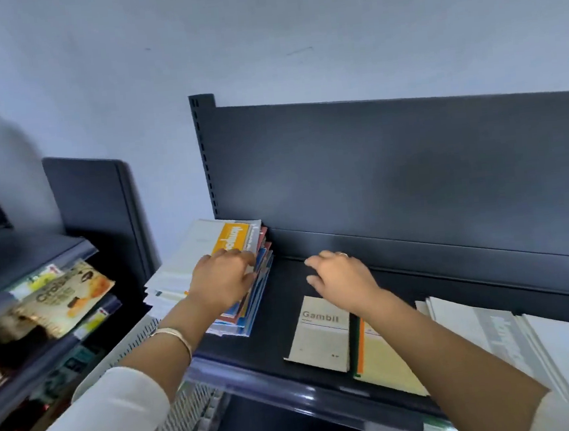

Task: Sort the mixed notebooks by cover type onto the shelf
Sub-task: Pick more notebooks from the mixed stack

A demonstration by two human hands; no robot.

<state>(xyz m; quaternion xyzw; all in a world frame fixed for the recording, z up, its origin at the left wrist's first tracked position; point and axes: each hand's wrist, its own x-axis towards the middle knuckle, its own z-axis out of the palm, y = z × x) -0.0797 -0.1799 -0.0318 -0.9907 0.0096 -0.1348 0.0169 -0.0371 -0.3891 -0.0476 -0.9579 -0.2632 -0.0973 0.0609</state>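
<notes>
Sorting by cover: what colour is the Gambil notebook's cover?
The Gambil notebook is plain beige-tan with grey lettering, seen best in the head view.

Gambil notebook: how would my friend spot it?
Look at the dark shelf against the wall, near its middle front. The Gambil notebook lies flat there, right by the right hand. It is plain tan with the word Gambil, unlike the yellow notebook beside it.
</notes>
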